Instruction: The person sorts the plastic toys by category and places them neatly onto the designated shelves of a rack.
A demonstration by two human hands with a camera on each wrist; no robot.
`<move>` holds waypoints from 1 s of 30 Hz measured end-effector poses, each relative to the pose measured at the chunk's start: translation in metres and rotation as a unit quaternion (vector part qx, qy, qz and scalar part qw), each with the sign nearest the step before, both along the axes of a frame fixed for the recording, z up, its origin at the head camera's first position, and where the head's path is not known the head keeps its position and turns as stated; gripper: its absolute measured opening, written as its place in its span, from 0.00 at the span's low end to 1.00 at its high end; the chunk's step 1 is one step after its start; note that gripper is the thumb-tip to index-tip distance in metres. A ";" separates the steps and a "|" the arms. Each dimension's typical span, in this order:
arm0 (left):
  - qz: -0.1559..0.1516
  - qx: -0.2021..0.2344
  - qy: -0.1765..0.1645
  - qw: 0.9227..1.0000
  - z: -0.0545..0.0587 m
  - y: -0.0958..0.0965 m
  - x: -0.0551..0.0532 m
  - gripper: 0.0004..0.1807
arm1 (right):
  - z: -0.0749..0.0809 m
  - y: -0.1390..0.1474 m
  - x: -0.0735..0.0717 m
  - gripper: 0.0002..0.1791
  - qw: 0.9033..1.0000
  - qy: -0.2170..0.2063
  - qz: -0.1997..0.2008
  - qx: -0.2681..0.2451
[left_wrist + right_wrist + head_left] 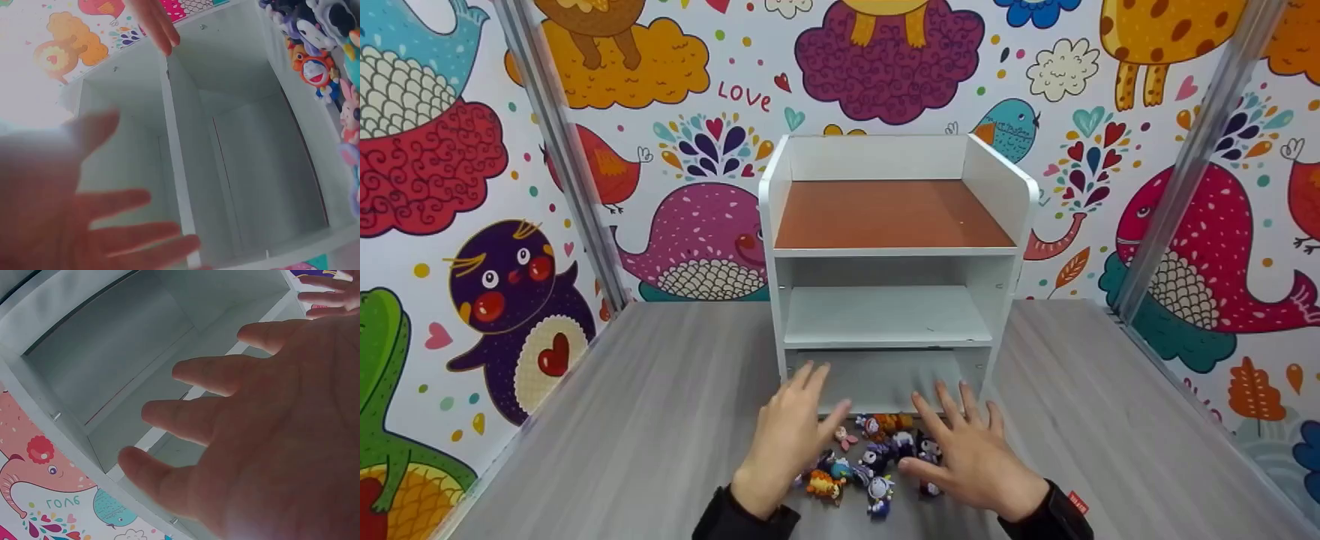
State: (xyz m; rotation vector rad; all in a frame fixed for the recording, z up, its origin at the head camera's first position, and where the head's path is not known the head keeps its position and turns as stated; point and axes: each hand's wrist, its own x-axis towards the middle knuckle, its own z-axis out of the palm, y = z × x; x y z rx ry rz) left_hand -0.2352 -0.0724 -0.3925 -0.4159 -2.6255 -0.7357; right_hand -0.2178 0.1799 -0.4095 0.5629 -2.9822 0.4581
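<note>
Both hands are held out with spread fingers before a white shelf unit, with nothing in them. My left hand (784,435) is at the left of a pile of small toy figures, and my right hand (979,461) overlaps the pile's right side. Among the figures are an orange tiger-like one (825,486), a white and purple one (879,495), a pink one (845,437) and several dark ones. In the left wrist view, a figure with an orange hood (315,72) lies by the shelf's bottom edge. Parts of the pile are hidden behind the right hand.
The white shelf unit (889,345) stands at the back centre, with a brown top board (892,214) between raised sides and two compartments below. Grey wood-grain tabletop (682,420) surrounds it. Cartoon-printed walls (885,97) with metal corner posts (562,150) enclose the table.
</note>
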 end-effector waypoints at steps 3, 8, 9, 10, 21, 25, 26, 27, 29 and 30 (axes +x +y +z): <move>0.031 0.064 0.082 0.994 0.002 -0.007 -0.009 0.21 | 0.002 0.001 -0.001 0.48 1.000 -0.005 -0.002 -0.004; 0.067 0.166 0.159 0.971 0.002 -0.028 -0.029 0.13 | 0.004 0.003 -0.004 0.44 1.000 0.002 -0.006 -0.010; 0.069 0.181 0.156 0.968 0.001 -0.033 -0.034 0.15 | 0.005 0.004 -0.004 0.43 1.000 0.004 -0.007 -0.010; 0.068 0.194 0.148 0.967 0.000 -0.037 -0.038 0.18 | 0.005 0.004 -0.004 0.43 1.000 0.006 -0.008 -0.010; -0.044 0.293 -0.087 0.951 -0.020 -0.045 -0.094 0.58 | 0.013 0.014 -0.006 0.41 1.000 0.002 -0.028 -0.011; -0.080 0.307 -0.099 0.943 -0.030 -0.044 -0.106 0.64 | 0.017 0.017 -0.006 0.42 0.999 -0.002 -0.036 -0.014; -0.090 0.310 -0.097 0.942 -0.033 -0.045 -0.108 0.65 | 0.019 0.018 -0.006 0.43 0.999 0.001 -0.037 -0.014; -0.101 0.313 -0.092 0.940 -0.034 -0.045 -0.110 0.65 | 0.020 0.019 -0.007 0.43 0.999 0.003 -0.038 -0.013; -0.121 0.324 -0.079 0.935 -0.036 -0.044 -0.114 0.61 | 0.023 0.022 -0.007 0.42 0.999 0.012 -0.041 -0.011; -0.128 0.329 -0.073 0.933 -0.037 -0.043 -0.116 0.59 | 0.024 0.023 -0.008 0.42 0.999 0.016 -0.043 -0.011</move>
